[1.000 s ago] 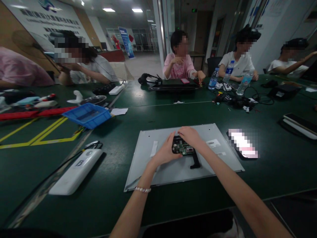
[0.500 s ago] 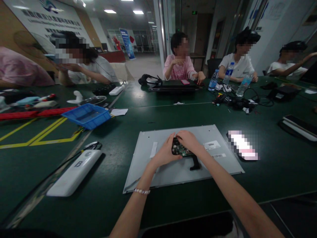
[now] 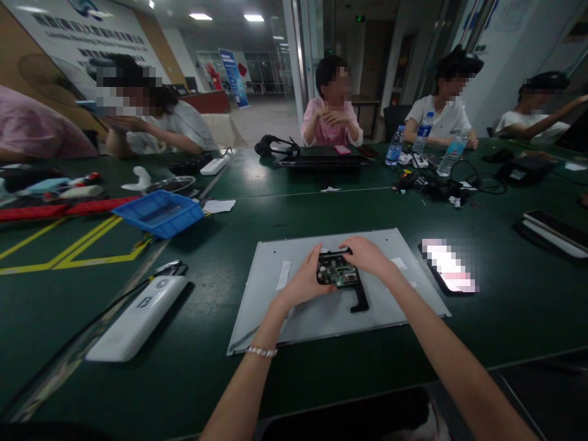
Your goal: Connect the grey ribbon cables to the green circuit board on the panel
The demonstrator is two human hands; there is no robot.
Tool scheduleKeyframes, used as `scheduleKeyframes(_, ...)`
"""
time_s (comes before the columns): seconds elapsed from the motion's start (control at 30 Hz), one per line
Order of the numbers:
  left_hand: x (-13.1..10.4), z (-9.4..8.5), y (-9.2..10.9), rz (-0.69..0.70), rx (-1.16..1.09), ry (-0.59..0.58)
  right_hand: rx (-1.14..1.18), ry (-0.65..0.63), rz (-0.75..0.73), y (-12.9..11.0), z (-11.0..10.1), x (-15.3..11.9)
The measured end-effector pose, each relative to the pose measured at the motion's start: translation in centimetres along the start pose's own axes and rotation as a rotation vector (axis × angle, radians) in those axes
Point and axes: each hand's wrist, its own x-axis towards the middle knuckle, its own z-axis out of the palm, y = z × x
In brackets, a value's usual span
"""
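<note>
A green circuit board point(image 3: 343, 275) sits in a black plastic frame point(image 3: 361, 299) with a hooked arm that points toward me. My left hand point(image 3: 299, 285) holds the frame's left side, thumb along the far corner and fingers at the near edge. At the far right corner, my right hand point(image 3: 366, 254) has its fingertips closed on the frame's edge; part of that grip is hidden. Under both hands lies a flat grey-white metal panel point(image 3: 390, 311) with a white label strip point(image 3: 283, 275) on its left.
On the green table point(image 3: 202, 380), a white power bank point(image 3: 138, 318) with cables lies left and a phone point(image 3: 448, 266) right. Farther off are a blue tray point(image 3: 160, 214), a closed laptop point(image 3: 321, 160), water bottles point(image 3: 454, 153) and tangled cables. Several people sit around the table.
My right hand has shifted right along the frame to its far corner, uncovering more of the circuit board. The left hand keeps its hold. The person opposite has brought both hands together.
</note>
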Motion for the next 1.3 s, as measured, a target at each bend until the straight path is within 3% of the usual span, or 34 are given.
scheduleKeyframes(0.2, -0.1, -0.2, 0.2, -0.004, -0.005, -0.006, 0.032, 0.123, 0.166, 5.2, -2.2, -5.3)
scheduleKeyframes(0.4, -0.1, -0.2, 0.1, -0.008, -0.010, -0.006, 0.099, 0.044, 0.267, 7.5, -1.7, -8.4)
scheduleKeyframes(0.67, -0.2, -0.4, 0.4, -0.018, -0.016, -0.020, 0.220, 0.083, 0.284, 7.2, -0.2, -8.4)
scheduleKeyframes(1.07, -0.2, -0.1, 0.0, -0.043, 0.050, -0.015, 0.637, 0.075, 0.192, 5.1, 0.5, -6.6)
scheduleKeyframes(1.17, -0.4, -0.3, 0.7, -0.037, 0.099, -0.005, 0.660, 0.102, 0.186, 5.0, 1.0, -6.6)
scheduleKeyframes(1.3, -0.6, -0.2, 2.8, 0.074, 0.188, 0.044, 0.767, 0.140, 0.187, 4.9, 1.6, -6.9)
